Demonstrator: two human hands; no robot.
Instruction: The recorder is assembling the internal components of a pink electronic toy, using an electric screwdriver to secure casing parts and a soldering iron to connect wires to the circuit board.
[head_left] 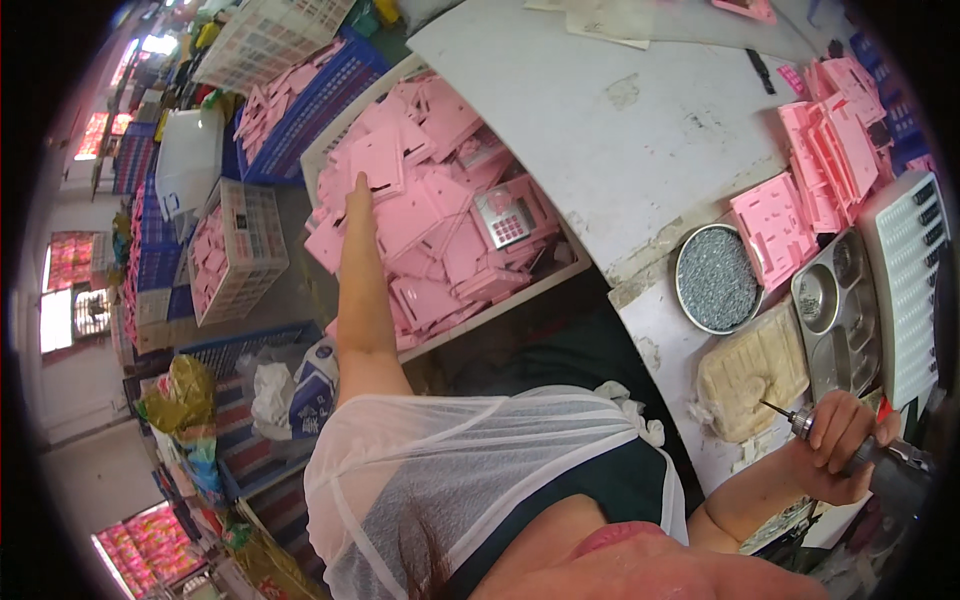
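Observation:
My left arm reaches into a large bin (pixel 560 275) heaped with pink plastic panels (pixel 440 205). There my left hand (pixel 359 190) is at the edge of one pink panel (pixel 372 158), its thumb side showing and the other fingers hidden by the panel. A silver keypad piece (pixel 503 218) sits in a pink housing in the heap. On the right, my right hand (pixel 845 440) is closed around a dark power screwdriver (pixel 890 472). Its thin bit points left, over a cream-coloured block (pixel 750 375) in clear wrapping.
A round bowl of small grey screws (pixel 717 278) stands beside a metal compartment tray (pixel 845 320) on the white worktable (pixel 650 120). Pink housings (pixel 830 150) and a white ribbed tray with black pieces (pixel 905 290) line the right. Crates (pixel 310 105) crowd the left.

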